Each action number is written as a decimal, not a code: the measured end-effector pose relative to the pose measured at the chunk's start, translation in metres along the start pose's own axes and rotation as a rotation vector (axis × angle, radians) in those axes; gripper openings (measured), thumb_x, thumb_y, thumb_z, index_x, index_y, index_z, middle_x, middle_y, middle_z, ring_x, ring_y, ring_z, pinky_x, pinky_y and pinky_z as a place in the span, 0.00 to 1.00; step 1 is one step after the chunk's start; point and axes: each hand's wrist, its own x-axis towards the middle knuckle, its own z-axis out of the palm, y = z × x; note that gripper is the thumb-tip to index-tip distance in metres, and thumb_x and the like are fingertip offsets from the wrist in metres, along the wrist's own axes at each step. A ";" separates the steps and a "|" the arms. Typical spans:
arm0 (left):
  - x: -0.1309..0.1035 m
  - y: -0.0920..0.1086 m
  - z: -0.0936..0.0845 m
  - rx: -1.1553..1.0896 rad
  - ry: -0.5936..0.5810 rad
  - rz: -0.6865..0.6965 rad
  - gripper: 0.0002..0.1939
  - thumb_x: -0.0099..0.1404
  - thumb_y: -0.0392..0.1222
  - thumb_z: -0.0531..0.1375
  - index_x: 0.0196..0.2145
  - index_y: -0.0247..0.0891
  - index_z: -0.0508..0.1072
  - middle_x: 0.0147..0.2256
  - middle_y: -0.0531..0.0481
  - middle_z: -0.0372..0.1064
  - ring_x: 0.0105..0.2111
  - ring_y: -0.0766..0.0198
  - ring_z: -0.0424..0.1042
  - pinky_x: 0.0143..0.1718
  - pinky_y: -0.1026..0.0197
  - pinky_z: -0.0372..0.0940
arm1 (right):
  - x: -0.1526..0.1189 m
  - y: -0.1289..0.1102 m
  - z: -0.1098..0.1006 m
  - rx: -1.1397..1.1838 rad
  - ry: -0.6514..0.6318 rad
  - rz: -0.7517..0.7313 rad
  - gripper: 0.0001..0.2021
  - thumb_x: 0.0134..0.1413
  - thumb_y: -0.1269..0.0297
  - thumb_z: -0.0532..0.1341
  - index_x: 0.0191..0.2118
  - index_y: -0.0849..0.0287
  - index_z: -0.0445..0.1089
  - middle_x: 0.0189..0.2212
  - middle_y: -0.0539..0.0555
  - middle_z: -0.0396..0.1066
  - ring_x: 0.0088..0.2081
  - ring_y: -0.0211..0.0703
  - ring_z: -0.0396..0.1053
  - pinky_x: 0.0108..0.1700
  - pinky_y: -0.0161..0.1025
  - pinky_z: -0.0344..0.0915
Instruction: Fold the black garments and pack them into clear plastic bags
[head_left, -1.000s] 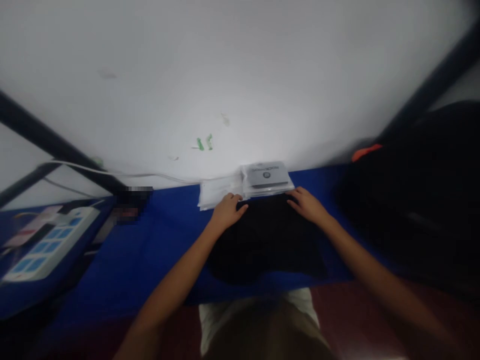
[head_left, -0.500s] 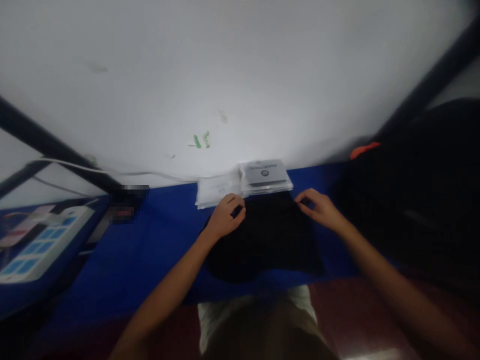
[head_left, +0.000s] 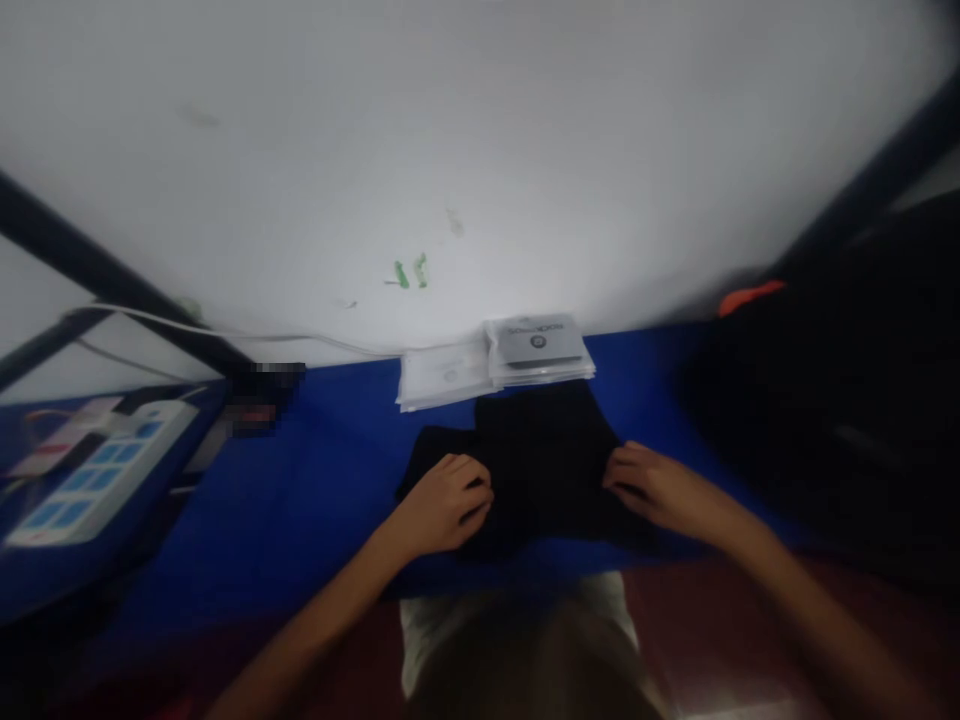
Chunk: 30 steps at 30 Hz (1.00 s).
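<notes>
A piece of black cloth (head_left: 551,465), which looks like a garment, lies spread on the blue tabletop in front of me. My left hand (head_left: 453,503) is on its left part, fingers curled and thumb close to them, gripping the fabric. At the right edge my right hand (head_left: 649,485) pinches the cloth between thumb and fingers. Dark fabric partly blends with the fingertips, so the folds there are hard to make out. Just beyond the cloth's far edge sits a stack of clear plastic packets with grey printed inserts (head_left: 541,345).
Flatter whitish packets (head_left: 444,375) lie left of the stack, against the white wall (head_left: 480,180). A white cable (head_left: 300,340) runs along the wall. At far left stands a white tray with blue squares (head_left: 97,475). A large black mass (head_left: 840,430) fills the right side.
Both hands have come from the cloth's far edge toward me, the right one also slightly rightward. A corner at the cloth's upper left now shows. The view has shifted a little.
</notes>
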 end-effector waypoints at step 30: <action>0.019 0.029 -0.011 -0.195 0.620 -0.449 0.04 0.64 0.41 0.59 0.37 0.41 0.67 0.29 0.56 0.67 0.27 0.69 0.68 0.30 0.66 0.63 | 0.099 -0.108 0.032 0.280 0.294 -0.082 0.10 0.57 0.63 0.61 0.44 0.58 0.66 0.36 0.53 0.70 0.34 0.42 0.68 0.35 0.37 0.63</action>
